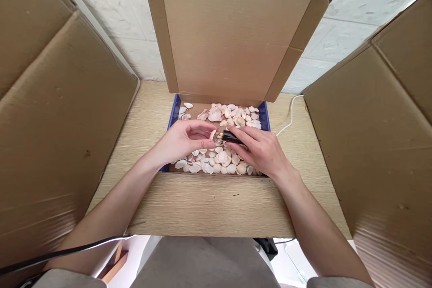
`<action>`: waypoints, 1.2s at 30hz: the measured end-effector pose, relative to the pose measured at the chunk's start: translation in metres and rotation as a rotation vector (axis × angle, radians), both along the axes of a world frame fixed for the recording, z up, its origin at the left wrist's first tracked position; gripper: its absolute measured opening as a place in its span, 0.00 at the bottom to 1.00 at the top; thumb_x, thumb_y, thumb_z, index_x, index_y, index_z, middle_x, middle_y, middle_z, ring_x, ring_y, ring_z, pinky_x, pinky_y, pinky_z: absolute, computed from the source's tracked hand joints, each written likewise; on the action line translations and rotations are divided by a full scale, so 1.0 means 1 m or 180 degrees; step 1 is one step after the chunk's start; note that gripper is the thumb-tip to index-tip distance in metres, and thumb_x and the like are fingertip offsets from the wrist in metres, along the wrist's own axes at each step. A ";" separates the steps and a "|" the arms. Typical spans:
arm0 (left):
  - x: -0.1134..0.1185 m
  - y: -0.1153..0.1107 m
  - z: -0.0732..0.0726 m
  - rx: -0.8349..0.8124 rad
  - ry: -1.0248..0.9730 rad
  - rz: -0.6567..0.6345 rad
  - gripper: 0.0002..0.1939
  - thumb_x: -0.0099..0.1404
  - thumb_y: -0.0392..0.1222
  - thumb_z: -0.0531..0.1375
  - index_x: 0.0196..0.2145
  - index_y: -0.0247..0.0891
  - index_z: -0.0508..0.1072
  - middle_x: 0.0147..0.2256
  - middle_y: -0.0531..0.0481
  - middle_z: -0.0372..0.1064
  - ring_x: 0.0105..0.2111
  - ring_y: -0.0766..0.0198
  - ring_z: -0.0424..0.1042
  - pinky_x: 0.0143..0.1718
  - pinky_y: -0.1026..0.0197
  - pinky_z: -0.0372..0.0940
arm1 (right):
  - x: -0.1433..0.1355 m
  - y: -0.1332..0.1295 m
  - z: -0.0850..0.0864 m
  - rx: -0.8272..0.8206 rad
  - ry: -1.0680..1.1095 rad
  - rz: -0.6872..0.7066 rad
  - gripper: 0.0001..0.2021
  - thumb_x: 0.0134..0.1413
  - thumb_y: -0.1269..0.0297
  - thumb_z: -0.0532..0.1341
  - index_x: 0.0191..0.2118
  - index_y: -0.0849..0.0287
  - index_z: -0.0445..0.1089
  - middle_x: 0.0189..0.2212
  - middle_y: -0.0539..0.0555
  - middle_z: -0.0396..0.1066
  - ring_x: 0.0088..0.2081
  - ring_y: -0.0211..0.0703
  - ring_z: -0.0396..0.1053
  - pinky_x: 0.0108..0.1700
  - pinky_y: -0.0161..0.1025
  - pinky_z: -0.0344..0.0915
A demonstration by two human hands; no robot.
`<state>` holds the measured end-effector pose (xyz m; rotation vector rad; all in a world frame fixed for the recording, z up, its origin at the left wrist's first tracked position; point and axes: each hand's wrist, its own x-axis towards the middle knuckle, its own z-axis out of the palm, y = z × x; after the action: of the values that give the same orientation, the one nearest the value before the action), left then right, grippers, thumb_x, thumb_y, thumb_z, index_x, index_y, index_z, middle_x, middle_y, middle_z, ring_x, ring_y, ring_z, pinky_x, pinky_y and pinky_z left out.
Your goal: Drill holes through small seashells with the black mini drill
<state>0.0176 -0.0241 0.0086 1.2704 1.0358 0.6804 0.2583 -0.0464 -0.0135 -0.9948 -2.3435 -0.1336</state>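
Observation:
Over an open cardboard box, my left hand pinches a small pale seashell on edge between thumb and fingers. My right hand grips a small black mini drill with a brass-coloured tip, pointing left. Its thin bit meets the shell; whether it passes through cannot be made out. Beneath both hands lie many loose shells, white, cream and pinkish. A large scallop shell sits toward the back of the box, and the hands hide part of the middle.
The box's lid stands raised at the back. Tall cardboard panels rise on the left and right. A white cable runs across the wooden table on the right. A black cord crosses the lower left.

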 end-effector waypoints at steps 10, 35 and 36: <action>0.001 0.001 0.001 -0.0037 0.0060 -0.0113 0.21 0.52 0.43 0.73 0.43 0.37 0.78 0.37 0.49 0.80 0.37 0.65 0.79 0.38 0.66 0.73 | 0.000 0.001 -0.002 -0.0244 0.0054 0.0044 0.17 0.62 0.63 0.61 0.55 0.60 0.65 0.43 0.57 0.76 0.42 0.45 0.75 0.41 0.40 0.73; 0.001 -0.001 0.005 0.0218 0.0046 0.0569 0.21 0.58 0.51 0.69 0.46 0.37 0.76 0.47 0.44 0.77 0.43 0.60 0.78 0.49 0.59 0.71 | -0.002 0.000 0.004 -0.0251 0.0222 -0.0314 0.12 0.62 0.64 0.59 0.50 0.60 0.67 0.39 0.56 0.76 0.38 0.44 0.74 0.36 0.39 0.69; 0.002 -0.001 0.005 0.0219 -0.0020 0.0658 0.22 0.59 0.51 0.69 0.47 0.37 0.76 0.49 0.44 0.77 0.44 0.60 0.78 0.51 0.58 0.71 | -0.002 0.000 0.004 -0.0225 0.0254 -0.0353 0.11 0.62 0.64 0.60 0.49 0.60 0.67 0.39 0.56 0.76 0.38 0.44 0.74 0.36 0.39 0.69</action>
<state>0.0192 -0.0253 0.0140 1.2295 1.1571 0.8836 0.2568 -0.0461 -0.0098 -1.1440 -2.2348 -0.0535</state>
